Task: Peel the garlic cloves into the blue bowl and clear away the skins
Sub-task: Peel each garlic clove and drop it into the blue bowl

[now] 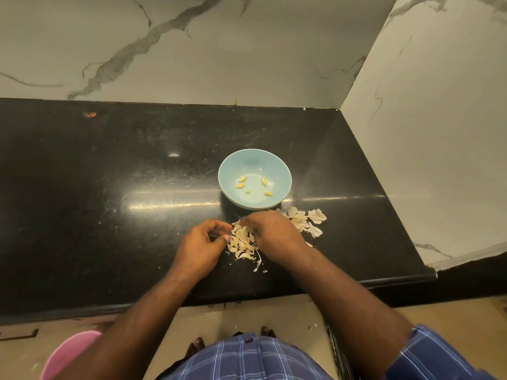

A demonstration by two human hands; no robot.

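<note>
Home kitchen: black granite counter (137,187), marble-veined wall tiles (192,50) far and right, blue bowl (233,171) holding peeled garlic cloves (241,185).

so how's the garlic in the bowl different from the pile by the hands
The cloves in the blue bowl are peeled, bare and yellowish; the pile of cloves on the counter is paler, with papery skin.
The bowl holds only a few, spread apart; the pile is larger and heaped together.
The pile lies between the left hand and right hand; the bowl's cloves lie untouched.
</note>
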